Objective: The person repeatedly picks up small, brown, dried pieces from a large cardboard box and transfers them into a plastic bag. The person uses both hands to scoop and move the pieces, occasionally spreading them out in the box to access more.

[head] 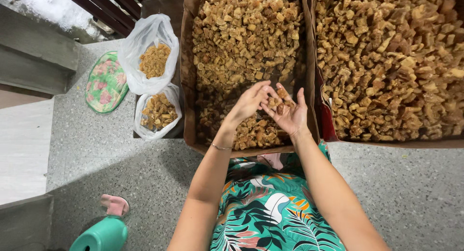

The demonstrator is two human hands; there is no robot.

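Two big cardboard boxes sit side by side on the speckled grey floor, both heaped with golden-brown dried chunks. The right box is the fuller one, piled to its rim; the left box is full at its far end and thinner toward its near end, where bare cardboard shows through.

To the left of the boxes stand two clear plastic bags. The upper bag holds finer, orange-brown crumbs, and the lower bag, touching it, holds coarser chunks. Beside them lies one flowered green-and-pink cushion. Near the bottom left corner are one teal plastic stool and one pink slipper just behind it.

The person sits close to the left box, in a leaf-print dress, both forearms reaching over the box's near edge. The right hand is cupped palm up with fingers spread, cradling a few chunks. The left hand, a thin bracelet on its wrist, bends over that palm with fingertips drawn together, picking at the chunks there. The hands cover part of the left box's contents.
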